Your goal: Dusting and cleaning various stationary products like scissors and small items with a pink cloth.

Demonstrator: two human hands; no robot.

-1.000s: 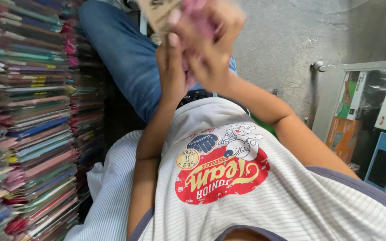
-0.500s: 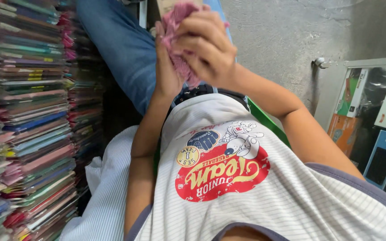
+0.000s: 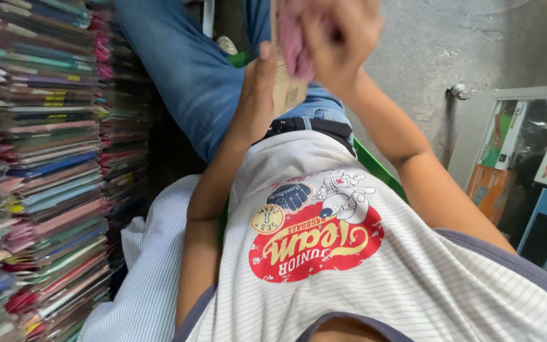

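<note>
Currently left hand [image 3: 257,95] clamps flat brown cardboard card [image 3: 284,79], right hand [image 3: 337,35] presses crumpled pink cloth [image 3: 292,41] on it; best kept steady, strokes flat.

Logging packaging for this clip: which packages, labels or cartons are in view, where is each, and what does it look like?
Brown card package: flat, held upright in the left hand, striped code patch at its lower end.
Stacked flat packets: tall pile at the left edge, many colours.
Green and orange carton: right side, behind clear film.
Blue carton: far right, dark panel on its face.
</note>
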